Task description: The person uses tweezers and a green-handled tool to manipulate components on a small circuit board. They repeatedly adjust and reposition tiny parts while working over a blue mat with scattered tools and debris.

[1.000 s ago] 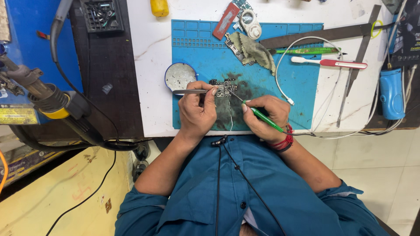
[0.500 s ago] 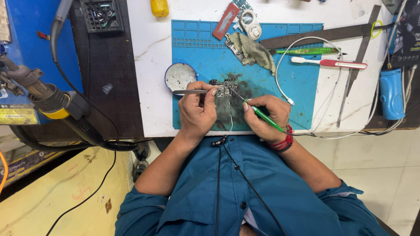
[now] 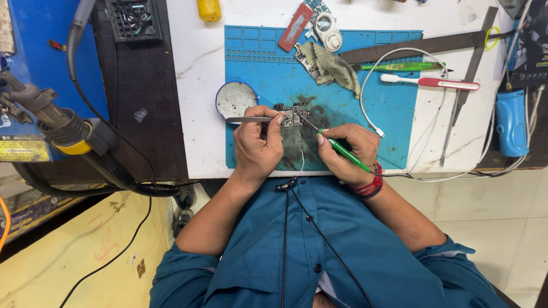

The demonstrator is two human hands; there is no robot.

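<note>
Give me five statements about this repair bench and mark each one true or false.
1. The left hand holds tweezers. True.
2. The right hand holds a red-handled tool. False: its soldering iron has a green handle.
3. The circuit board lies on a blue work mat. True.
4. The round tin sits right of the board. False: it sits left of it.
5. A white toothbrush with a red grip lies on the mat's right edge. True.

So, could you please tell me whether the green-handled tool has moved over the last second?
No. The green-handled tool keeps its tip at the circuit board, same spot on the blue mat.
</note>
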